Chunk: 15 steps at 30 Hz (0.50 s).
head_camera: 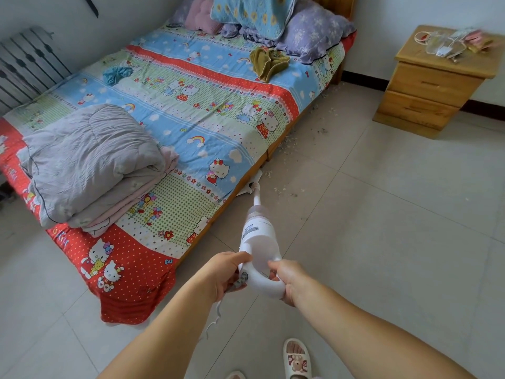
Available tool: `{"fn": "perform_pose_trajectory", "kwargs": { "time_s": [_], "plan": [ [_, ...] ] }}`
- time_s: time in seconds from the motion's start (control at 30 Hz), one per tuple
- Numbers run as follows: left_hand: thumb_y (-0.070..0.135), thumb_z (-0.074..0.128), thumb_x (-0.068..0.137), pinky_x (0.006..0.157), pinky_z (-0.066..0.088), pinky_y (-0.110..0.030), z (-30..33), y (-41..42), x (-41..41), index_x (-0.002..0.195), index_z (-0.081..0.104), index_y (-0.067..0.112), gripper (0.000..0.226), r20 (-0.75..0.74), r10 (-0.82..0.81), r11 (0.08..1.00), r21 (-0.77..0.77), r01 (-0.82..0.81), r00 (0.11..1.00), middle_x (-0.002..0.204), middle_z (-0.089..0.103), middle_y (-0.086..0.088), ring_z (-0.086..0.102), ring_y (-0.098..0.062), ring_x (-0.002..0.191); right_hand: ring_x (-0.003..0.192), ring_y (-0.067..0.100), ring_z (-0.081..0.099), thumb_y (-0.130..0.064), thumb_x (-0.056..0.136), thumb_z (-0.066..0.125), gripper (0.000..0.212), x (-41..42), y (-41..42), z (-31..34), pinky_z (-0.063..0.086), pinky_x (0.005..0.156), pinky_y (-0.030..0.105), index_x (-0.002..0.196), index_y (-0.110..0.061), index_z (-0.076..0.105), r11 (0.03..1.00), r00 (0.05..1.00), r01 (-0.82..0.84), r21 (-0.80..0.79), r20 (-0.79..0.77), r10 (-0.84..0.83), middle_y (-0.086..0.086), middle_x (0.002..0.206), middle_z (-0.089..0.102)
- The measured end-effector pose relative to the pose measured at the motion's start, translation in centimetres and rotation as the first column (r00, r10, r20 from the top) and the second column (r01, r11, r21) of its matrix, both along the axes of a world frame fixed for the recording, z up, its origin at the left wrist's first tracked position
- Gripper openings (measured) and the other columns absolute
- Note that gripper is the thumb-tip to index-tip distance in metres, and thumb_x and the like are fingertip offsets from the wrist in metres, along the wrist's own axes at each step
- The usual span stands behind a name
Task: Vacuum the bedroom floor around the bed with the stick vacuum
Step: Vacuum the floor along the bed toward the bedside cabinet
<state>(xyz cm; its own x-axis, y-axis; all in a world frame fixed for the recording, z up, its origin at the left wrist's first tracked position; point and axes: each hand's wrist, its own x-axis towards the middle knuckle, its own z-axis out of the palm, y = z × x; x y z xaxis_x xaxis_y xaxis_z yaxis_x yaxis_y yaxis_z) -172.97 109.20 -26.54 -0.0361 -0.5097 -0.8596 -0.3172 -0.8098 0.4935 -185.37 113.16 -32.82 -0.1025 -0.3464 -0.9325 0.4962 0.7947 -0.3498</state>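
A white stick vacuum (258,233) points away from me toward the bed (169,110). Its floor head (252,183) rests on the tiles at the bed's long side, partly under the overhanging sheet. My left hand (228,274) grips the left side of the loop handle. My right hand (287,280) grips the handle's right side. A thin white cord (216,315) hangs below my left hand. Scattered crumbs and dust (297,138) lie along the bed's edge, farther toward the headboard.
A wooden nightstand (434,86) with clutter on top stands at the back right. A folded grey quilt (90,165) and pillows (311,36) lie on the bed. A radiator (27,61) is on the left wall. My slippered foot (296,358) is at the bottom.
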Motion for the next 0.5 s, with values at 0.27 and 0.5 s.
{"fn": "perform_pose_trajectory", "kwargs": {
  "time_s": [0.27, 0.5],
  "plan": [
    [0.017, 0.065, 0.085, 0.071, 0.056, -0.033, 0.1, -0.5, 0.2, 0.092, 0.062, 0.005, 0.014, 0.017, -0.042, 0.999, -0.003, 0.042, 0.999, 0.082, 0.063, -0.017, 0.062, -0.023, 0.066, 0.051, 0.011, 0.041, -0.016, 0.093, 0.055, 0.017, 0.3, -0.2, -0.5, 0.038, 0.054, 0.023, 0.078, -0.009, 0.057, 1.0, 1.0, 0.025, 0.018, 0.006, -0.025, -0.001, 0.059, 0.043],
    [0.017, 0.064, 0.084, 0.076, 0.056, -0.035, 0.2, -0.3, 0.9, 0.093, 0.064, 0.006, 0.014, 0.022, -0.071, 0.997, -0.024, 0.071, 0.997, 0.082, 0.064, -0.016, 0.063, -0.024, 0.069, 0.049, 0.011, 0.039, -0.014, 0.093, 0.056, 0.02, 1.5, 0.4, -0.4, 0.036, 0.052, 0.022, 0.073, -0.009, 0.056, 0.997, 0.997, 0.068, 0.029, 0.024, -0.069, -0.001, 0.058, 0.041]
  ]
}}
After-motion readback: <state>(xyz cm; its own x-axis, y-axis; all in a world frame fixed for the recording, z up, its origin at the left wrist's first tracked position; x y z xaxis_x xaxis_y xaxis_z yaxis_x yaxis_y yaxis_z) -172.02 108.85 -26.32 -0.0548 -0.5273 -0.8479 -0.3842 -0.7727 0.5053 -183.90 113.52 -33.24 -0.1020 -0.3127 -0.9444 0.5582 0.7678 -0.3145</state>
